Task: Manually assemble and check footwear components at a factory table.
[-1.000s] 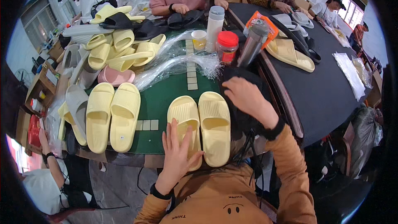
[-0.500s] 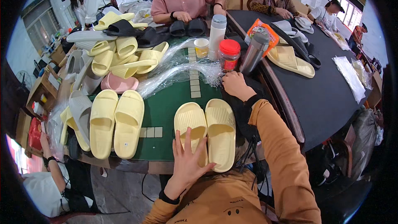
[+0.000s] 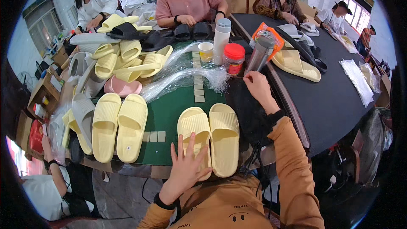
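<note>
A pair of pale yellow slide slippers lies side by side in front of me, a left slipper (image 3: 193,123) and a right slipper (image 3: 224,144), toe ends pointing away. Over the left slipper's footbed rests my left hand (image 3: 184,171), fingers spread, its thumb near the right slipper. My right hand (image 3: 257,87) is raised beside the red-lidded jar, thumb and fingers pinched together; anything between them is too fine to make out. A bundle of thin clear plastic strands (image 3: 186,78) spreads over the green mat, its ends close to the right hand.
Another yellow pair (image 3: 106,123) stands at left, before a heap of mixed slippers (image 3: 123,55). A white bottle (image 3: 221,40), paper cup (image 3: 205,53), red-lidded jar (image 3: 234,59) and steel flask (image 3: 259,55) stand behind. Several co-workers sit or stand around the tables.
My right hand has moved right and slightly up, away from the strand ends, fingers now pinched. My left hand stays on the left slipper, shifted slightly left. The co-worker at far left leans in.
</note>
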`<action>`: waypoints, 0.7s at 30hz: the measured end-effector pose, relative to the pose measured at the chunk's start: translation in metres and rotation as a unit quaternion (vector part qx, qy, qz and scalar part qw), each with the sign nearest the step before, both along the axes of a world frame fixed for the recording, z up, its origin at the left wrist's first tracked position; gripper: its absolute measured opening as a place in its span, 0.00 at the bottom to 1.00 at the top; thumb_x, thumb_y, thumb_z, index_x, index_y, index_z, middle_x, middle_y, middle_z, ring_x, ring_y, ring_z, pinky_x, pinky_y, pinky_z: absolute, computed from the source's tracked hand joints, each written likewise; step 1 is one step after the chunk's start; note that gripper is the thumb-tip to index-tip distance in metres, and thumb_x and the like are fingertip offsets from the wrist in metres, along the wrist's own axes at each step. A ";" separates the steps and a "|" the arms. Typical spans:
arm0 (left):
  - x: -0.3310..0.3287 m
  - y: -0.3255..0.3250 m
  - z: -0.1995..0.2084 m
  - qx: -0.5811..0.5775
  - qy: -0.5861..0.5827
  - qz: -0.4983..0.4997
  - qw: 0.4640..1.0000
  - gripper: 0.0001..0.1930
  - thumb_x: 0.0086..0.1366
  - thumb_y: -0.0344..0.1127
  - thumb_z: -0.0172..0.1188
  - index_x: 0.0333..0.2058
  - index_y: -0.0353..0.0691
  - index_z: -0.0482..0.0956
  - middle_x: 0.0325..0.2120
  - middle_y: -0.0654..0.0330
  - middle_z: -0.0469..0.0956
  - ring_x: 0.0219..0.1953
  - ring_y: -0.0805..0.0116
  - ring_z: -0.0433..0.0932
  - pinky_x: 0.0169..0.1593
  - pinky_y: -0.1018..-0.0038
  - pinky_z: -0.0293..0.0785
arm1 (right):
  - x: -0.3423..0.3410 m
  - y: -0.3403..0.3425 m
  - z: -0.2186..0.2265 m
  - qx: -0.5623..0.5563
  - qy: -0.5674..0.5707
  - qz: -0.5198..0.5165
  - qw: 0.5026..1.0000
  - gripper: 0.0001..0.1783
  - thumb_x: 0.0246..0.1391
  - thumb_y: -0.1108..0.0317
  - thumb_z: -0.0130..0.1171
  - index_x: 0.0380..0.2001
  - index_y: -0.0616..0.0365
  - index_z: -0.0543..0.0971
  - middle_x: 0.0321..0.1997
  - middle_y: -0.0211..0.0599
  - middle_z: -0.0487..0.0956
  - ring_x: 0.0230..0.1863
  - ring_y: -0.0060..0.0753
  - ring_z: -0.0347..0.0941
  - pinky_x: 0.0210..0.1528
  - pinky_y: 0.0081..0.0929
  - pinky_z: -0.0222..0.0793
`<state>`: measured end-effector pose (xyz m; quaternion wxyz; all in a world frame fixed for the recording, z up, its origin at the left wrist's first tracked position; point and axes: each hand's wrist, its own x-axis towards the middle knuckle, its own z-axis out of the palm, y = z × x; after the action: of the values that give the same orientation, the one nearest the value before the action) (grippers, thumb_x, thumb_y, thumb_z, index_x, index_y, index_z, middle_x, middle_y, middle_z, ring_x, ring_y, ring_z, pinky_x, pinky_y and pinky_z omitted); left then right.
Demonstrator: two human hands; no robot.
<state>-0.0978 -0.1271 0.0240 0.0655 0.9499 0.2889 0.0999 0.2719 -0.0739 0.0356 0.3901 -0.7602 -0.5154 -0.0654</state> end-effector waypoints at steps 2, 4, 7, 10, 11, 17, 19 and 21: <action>-0.005 0.013 0.025 -0.023 -0.005 -0.056 0.998 0.27 0.64 0.48 0.60 0.60 0.47 0.71 0.67 0.43 0.54 0.67 0.36 0.52 0.65 0.46 0.55 | 0.007 -0.014 -0.003 0.029 0.023 -0.004 0.999 0.07 0.53 0.68 0.59 0.30 0.63 0.80 0.32 0.48 0.80 0.37 0.52 0.78 0.39 0.42 0.73; -0.007 0.043 0.049 -0.145 -0.059 -0.034 0.987 0.23 0.65 0.44 0.59 0.57 0.43 0.73 0.62 0.45 0.63 0.62 0.42 0.62 0.62 0.53 0.61 | 0.011 -0.028 -0.008 0.029 0.029 0.007 0.999 0.07 0.52 0.70 0.59 0.31 0.63 0.80 0.32 0.48 0.80 0.35 0.51 0.78 0.38 0.40 0.73; 0.009 0.089 0.072 -0.154 -0.217 -0.014 0.964 0.16 0.67 0.37 0.57 0.49 0.35 0.77 0.46 0.51 0.80 0.48 0.53 0.78 0.53 0.66 0.73 | 0.001 -0.040 -0.002 0.037 0.041 0.034 0.998 0.06 0.52 0.71 0.60 0.31 0.64 0.80 0.30 0.48 0.80 0.33 0.48 0.78 0.37 0.37 0.73; 0.040 0.144 0.077 -0.097 -0.154 -0.044 0.982 0.18 0.68 0.39 0.56 0.51 0.34 0.76 0.50 0.49 0.78 0.52 0.49 0.76 0.55 0.65 0.71 | -0.009 -0.047 -0.002 0.045 0.055 0.055 0.996 0.06 0.52 0.72 0.61 0.31 0.64 0.80 0.29 0.47 0.79 0.32 0.45 0.78 0.37 0.34 0.73; 0.050 0.165 0.063 -0.077 -0.131 -0.048 0.987 0.19 0.68 0.40 0.56 0.52 0.34 0.75 0.51 0.49 0.77 0.54 0.48 0.75 0.57 0.66 0.70 | -0.013 -0.048 -0.001 0.046 0.064 0.067 0.995 0.06 0.52 0.72 0.61 0.32 0.64 0.80 0.29 0.47 0.79 0.31 0.44 0.78 0.36 0.33 0.73; 0.115 0.240 -0.019 -0.023 0.119 0.055 0.991 0.33 0.70 0.56 0.46 0.67 0.45 0.58 0.71 0.59 0.48 0.72 0.45 0.45 0.69 0.41 0.44 | -0.031 -0.065 0.002 -0.001 0.117 0.104 0.988 0.08 0.52 0.71 0.63 0.35 0.64 0.81 0.33 0.47 0.80 0.34 0.41 0.79 0.39 0.31 0.75; 0.123 0.250 -0.035 -0.066 0.112 0.104 0.986 0.36 0.70 0.61 0.40 0.70 0.47 0.51 0.73 0.63 0.39 0.73 0.45 0.36 0.66 0.31 0.34 | -0.033 -0.071 0.003 0.003 0.137 0.098 0.986 0.08 0.55 0.71 0.60 0.35 0.65 0.81 0.31 0.45 0.80 0.33 0.35 0.79 0.37 0.29 0.74; 0.125 0.253 -0.051 -0.088 0.102 0.132 0.982 0.36 0.70 0.62 0.38 0.69 0.47 0.53 0.73 0.65 0.40 0.73 0.46 0.37 0.65 0.30 0.32 | -0.029 -0.077 0.006 0.005 0.196 0.084 0.977 0.08 0.57 0.71 0.58 0.34 0.66 0.81 0.30 0.44 0.80 0.33 0.32 0.78 0.36 0.27 0.73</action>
<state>0.0270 0.1260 -0.0270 0.1051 0.8992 0.4245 -0.0154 0.2427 -0.1510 0.0413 0.4916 -0.7102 -0.4905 0.1155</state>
